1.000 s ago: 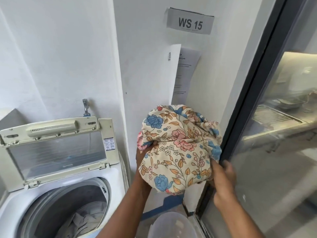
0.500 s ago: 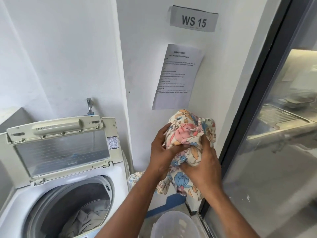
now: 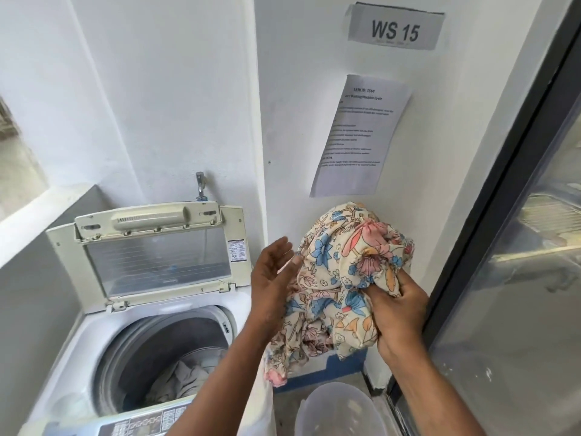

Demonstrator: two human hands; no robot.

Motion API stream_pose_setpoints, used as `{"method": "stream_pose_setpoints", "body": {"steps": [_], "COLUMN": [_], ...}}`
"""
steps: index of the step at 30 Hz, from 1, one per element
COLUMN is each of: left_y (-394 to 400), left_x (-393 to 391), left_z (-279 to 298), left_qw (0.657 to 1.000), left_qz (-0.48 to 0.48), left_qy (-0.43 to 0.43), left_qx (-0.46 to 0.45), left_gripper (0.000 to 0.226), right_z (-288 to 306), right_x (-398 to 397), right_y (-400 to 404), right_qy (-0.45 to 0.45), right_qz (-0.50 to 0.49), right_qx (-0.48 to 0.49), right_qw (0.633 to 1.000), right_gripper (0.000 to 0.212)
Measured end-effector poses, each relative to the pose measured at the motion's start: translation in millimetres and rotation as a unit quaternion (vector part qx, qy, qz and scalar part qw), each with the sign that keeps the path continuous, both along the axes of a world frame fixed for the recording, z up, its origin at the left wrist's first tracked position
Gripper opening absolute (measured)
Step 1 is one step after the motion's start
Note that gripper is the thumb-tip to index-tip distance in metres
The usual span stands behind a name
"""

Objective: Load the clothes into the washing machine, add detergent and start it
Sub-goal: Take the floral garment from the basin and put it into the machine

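Observation:
A bunched floral cloth [image 3: 339,278], cream with blue, pink and orange flowers, hangs in the air right of the washing machine. My right hand [image 3: 396,313] grips its lower right side. My left hand [image 3: 272,278] is spread flat against the cloth's left edge, fingers apart, not closed on it. The white top-loading washing machine [image 3: 81,338] stands at lower left with its lid [image 3: 157,256] raised. Grey clothes [image 3: 182,382] lie in the drum. The control panel [image 3: 141,423] shows at the bottom edge.
A translucent plastic bucket [image 3: 342,410] sits on the floor below the cloth. A tap [image 3: 200,184] sticks out of the wall behind the machine. A printed sheet [image 3: 358,136] and a "WS 15" label [image 3: 394,28] hang on the wall. A dark-framed glass door [image 3: 515,247] stands right.
My left hand has let go of the cloth and opened beside it. The cloth has loosened and spread, with my right hand still gripping it. The view has tilted down slightly.

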State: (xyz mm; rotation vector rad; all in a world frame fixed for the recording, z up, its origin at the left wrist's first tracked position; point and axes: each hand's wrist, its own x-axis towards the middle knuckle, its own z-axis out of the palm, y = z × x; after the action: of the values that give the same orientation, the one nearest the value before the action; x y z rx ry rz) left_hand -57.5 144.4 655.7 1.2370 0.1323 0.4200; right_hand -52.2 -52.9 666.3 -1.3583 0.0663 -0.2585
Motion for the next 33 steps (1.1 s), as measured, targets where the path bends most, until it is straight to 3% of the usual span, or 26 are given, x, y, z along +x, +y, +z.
{"method": "stream_pose_setpoints", "body": {"steps": [5,10,13,16,19,22,25,27,30,33], "left_y": [28,47,59,81,117,162,214,246,280,316], "left_x": [-35,-72,-81,-89,-99,-109,-118,-124,-139,-143], "left_z": [-39,-61,-69,-69,-67,-76,-90,-98,-88,-92], "left_qw": [0.994,0.960,0.935,0.921,0.928,0.941,0.940,0.941,0.959,0.974], "left_qz": [0.066,0.025,0.020,0.030,0.059,0.089,0.073,0.063,0.032,0.011], "left_qy": [0.085,0.156,0.158,0.098,0.037,0.018,0.018,0.031,0.057,0.072], "left_qx": [-0.034,-0.230,-0.318,-0.377,-0.365,-0.326,-0.332,-0.332,-0.277,-0.216], "left_gripper": [0.036,0.062,0.069,0.067,0.063,0.093,0.075,0.070,0.093,0.106], "right_z": [10,12,8,-3,-10,-12,-18,-22,-29,-60], "right_x": [-6,-9,-16,-26,-28,-26,-19,-18,-14,-7], "right_y": [20,53,81,108,130,142,162,181,224,265], "right_qy": [0.020,0.082,0.114,0.138,0.152,0.173,0.202,0.228,0.264,0.282], "right_qz": [0.045,0.118,0.154,0.188,0.265,0.336,0.315,0.294,0.293,0.306], "right_qx": [0.145,0.250,0.285,0.297,0.270,0.216,0.216,0.227,0.212,0.177], "right_qw": [0.988,0.958,0.939,0.926,0.913,0.900,0.902,0.900,0.894,0.892], "right_gripper": [0.047,0.050,0.053,0.059,0.057,0.045,0.044,0.055,0.069,0.064]}}
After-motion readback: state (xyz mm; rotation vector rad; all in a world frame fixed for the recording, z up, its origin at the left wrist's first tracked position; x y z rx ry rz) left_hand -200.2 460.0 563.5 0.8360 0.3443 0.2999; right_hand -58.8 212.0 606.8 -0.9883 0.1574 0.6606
